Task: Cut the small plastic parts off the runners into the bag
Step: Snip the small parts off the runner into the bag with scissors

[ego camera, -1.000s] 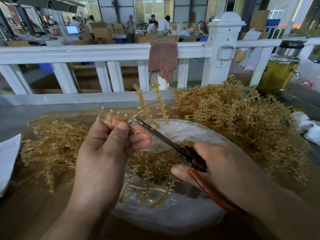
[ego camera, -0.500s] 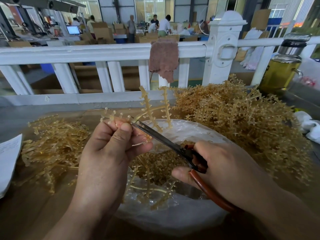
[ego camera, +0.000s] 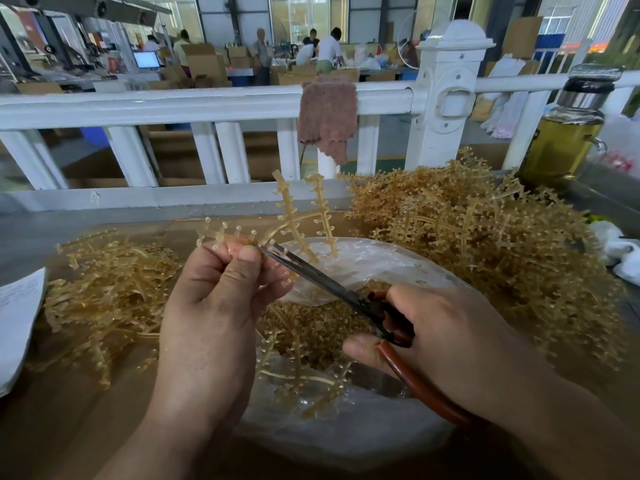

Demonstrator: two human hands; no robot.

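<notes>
My left hand [ego camera: 214,306] pinches an amber plastic runner [ego camera: 294,220] above the clear plastic bag [ego camera: 363,434]; its branches with small knob parts stick up and to the left. My right hand [ego camera: 446,337] grips red-handled scissors [ego camera: 332,285], whose blade tips sit at the runner right beside my left thumb. Inside the bag lies a heap of cut small parts [ego camera: 311,327] with a few bare runners on top.
A big pile of uncut runners [ego camera: 485,244] fills the table to the right; a flatter pile of trimmed runners [ego camera: 107,292] lies left. White paper [ego camera: 17,320] at the left edge. A white railing [ego camera: 207,102] with a hanging cloth [ego camera: 327,112] stands behind, a glass bottle [ego camera: 568,133] at right.
The held runner has shifted a little right and turned more upright, and the scissor tips have moved along it beside my left thumb. Both hands keep their grips.
</notes>
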